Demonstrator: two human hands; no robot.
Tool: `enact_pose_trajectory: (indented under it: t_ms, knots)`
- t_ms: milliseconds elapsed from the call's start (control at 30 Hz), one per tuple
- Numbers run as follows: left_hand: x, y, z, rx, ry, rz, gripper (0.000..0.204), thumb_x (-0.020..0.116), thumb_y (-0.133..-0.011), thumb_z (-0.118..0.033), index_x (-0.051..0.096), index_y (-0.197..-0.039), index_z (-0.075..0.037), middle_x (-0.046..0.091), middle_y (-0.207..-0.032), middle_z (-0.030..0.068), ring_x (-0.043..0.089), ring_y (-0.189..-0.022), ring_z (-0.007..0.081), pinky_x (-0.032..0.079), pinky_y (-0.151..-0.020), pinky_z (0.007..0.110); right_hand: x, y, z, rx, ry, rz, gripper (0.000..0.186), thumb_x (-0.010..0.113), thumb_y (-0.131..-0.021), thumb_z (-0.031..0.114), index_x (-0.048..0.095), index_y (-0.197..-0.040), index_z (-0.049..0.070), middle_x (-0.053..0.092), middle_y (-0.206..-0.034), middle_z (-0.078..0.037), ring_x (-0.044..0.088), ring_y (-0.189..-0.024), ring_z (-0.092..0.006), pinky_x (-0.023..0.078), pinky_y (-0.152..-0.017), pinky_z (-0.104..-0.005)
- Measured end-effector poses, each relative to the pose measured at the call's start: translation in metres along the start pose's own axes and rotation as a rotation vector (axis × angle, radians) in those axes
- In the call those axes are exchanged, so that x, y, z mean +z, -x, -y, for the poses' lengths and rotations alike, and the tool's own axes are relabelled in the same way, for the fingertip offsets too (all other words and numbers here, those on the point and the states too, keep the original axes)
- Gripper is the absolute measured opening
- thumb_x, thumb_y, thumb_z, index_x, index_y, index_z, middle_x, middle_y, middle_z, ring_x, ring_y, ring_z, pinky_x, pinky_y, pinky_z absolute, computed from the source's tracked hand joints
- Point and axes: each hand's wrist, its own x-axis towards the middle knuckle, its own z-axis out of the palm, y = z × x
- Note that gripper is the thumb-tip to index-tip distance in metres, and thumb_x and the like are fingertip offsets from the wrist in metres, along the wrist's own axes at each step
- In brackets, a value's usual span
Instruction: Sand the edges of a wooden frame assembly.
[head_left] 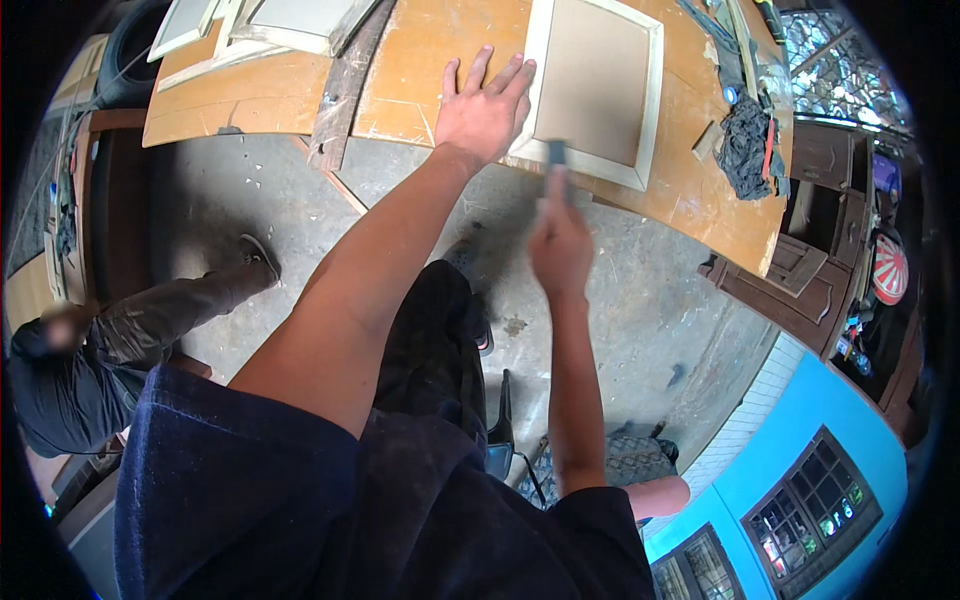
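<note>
A frame of pale wood (652,90) around a flat tan panel lies at the near edge of the orange-brown tabletop (410,80). My left hand (480,118) rests flat beside the frame's left rail, fingers spread, the tips close to or touching that rail. Below the frame's near rail, my right hand (560,255) is closed round a narrow, dark, flat-ended tool (557,158), its index finger stretched along it. The tool's end overlaps the near rail in the view. Motion blurs it, so its exact kind and any contact cannot be told.
More pale frames (295,22) lie at the table's far left, beside a dark worn plank (345,95). A crumpled black bag (745,148) sits at the right edge. Brown wooden furniture (825,160) stands on the right. Another person (75,370) is at the lower left.
</note>
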Motion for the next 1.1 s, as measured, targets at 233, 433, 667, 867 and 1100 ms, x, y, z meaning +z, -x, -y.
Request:
enact_pose_trajectory:
  t_ms: [233,433,667,867,1100]
  knots:
    - [-0.002,0.0,0.002,0.009,-0.001,0.037,0.047,0.041,-0.102,-0.033,0.043,-0.148,-0.023,0.047,-0.152,-0.0015,0.032,-0.147,0.0298,0.017,-0.118,0.06,-0.003,-0.012,-0.032,0.343,0.023,-0.214,0.052,0.052,-0.097,0.012,0.046,-0.148,0.008,0.066,-0.081,-0.024,0.062,-0.062,-0.0373,0.051,-0.057,-0.0477]
    - [0.004,-0.001,0.001,0.006,-0.001,0.051,0.048,0.041,-0.101,-0.034,0.043,-0.149,-0.023,0.047,-0.153,-0.0018,0.031,-0.147,0.0306,0.017,-0.118,0.061,0.014,-0.002,0.031,0.127,0.013,-0.057,0.05,0.052,-0.097,0.013,0.048,-0.146,0.003,0.064,-0.076,-0.024,0.06,-0.058,-0.0357,0.047,-0.053,-0.0474]
    - [0.002,-0.003,0.003,0.048,-0.036,-0.027,0.045,0.045,-0.102,-0.033,0.047,-0.146,-0.024,0.051,-0.149,-0.0008,0.036,-0.144,0.0322,0.021,-0.116,0.061,0.009,0.0,-0.02,0.213,-0.007,-0.24,0.053,0.055,-0.095,0.013,0.048,-0.146,0.005,0.06,-0.069,-0.021,0.059,-0.054,-0.0352,0.048,-0.051,-0.0458]
    - [0.003,-0.001,0.008,0.043,-0.023,0.012,0.048,0.043,-0.101,-0.033,0.044,-0.148,-0.023,0.049,-0.151,-0.0002,0.033,-0.146,0.0326,0.018,-0.117,0.062,0.013,0.003,0.001,0.132,0.059,-0.162,0.058,0.053,-0.096,0.014,0.04,-0.151,0.006,0.062,-0.074,-0.021,0.062,-0.059,-0.0376,0.051,-0.053,-0.0469]
    - [0.004,-0.002,-0.001,0.041,-0.014,0.003,0.046,0.042,-0.102,-0.034,0.046,-0.147,-0.023,0.049,-0.151,0.0012,0.034,-0.146,0.0327,0.02,-0.117,0.06,0.021,0.001,0.005,0.155,-0.004,-0.219,0.059,0.053,-0.093,0.012,0.04,-0.151,0.004,0.062,-0.075,-0.02,0.063,-0.062,-0.0363,0.051,-0.054,-0.0463]
